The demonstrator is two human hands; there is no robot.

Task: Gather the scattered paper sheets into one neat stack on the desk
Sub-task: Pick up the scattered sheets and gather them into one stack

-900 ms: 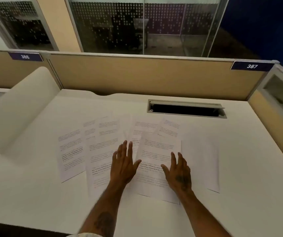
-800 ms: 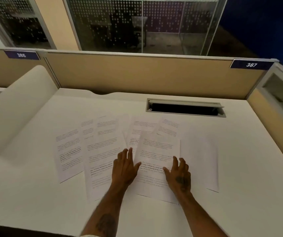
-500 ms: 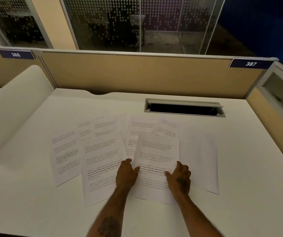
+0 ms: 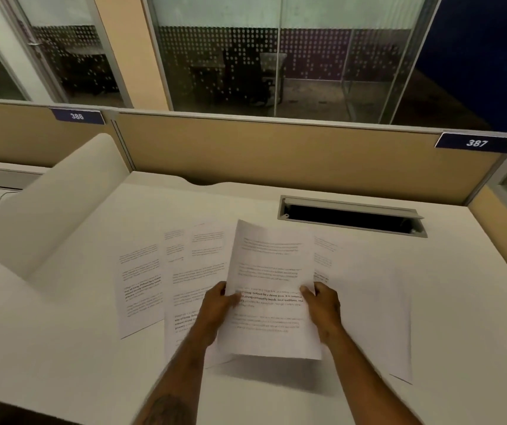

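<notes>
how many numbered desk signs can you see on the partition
2: sign 386 on the partition's top edge at far left, sign 387 at far right. Others may lie outside the frame.

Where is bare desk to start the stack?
Bare desk lies right of the blank sheet, and along the near edge. The centre is crowded: printed sheets fan out under the lifted sheet held by left hand and right hand.

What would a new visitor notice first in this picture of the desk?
First, the printed sheet lifted at the centre, held by the left hand and right hand at its side edges. Then the other sheets still fanned out flat on the white desk, and the dark cable slot behind.
</notes>
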